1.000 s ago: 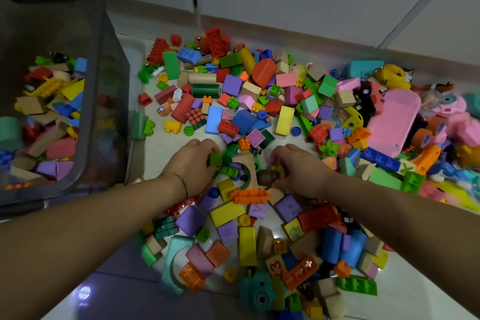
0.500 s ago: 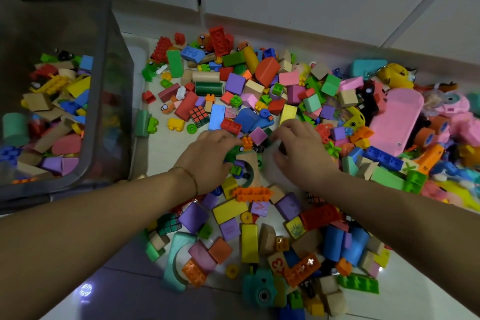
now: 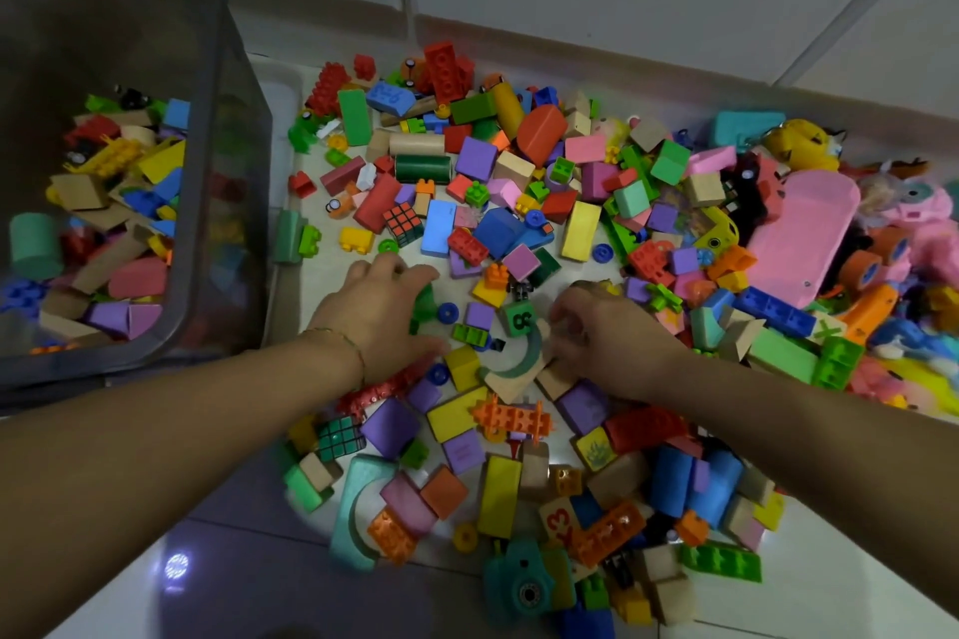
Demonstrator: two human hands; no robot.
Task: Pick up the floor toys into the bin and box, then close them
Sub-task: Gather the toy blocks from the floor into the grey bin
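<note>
- Head view, left hand (image 3: 381, 322): the fingers (image 3: 394, 270) curl down round a green piece (image 3: 423, 301), with the thumb on its near side. The piece sits low in the pile.
- Right hand (image 3: 612, 332): the fingers are bent toward the middle of the pile and blurred (whether they clamp anything cannot be determined). They lie just beside a wooden arch block (image 3: 511, 366).
- Between the 2 hands: a green number cube (image 3: 517, 320) and a blue wheel (image 3: 447, 312) lie loose on the floor.
- Floor toys (image 3: 580, 229): spread from the wall to the near edge. Most lie outside any container, so the pickup is judged far from complete.
- Bin (image 3: 223, 130): grey, translucent, open and partly filled. It stands left of the left hand and well apart from the right hand.
- Governing relation: the bin lies leftward of both hands, and the left hand is the nearer. A load from the right hand would have to travel across the pile.
- Box: not identified in this view.
</note>
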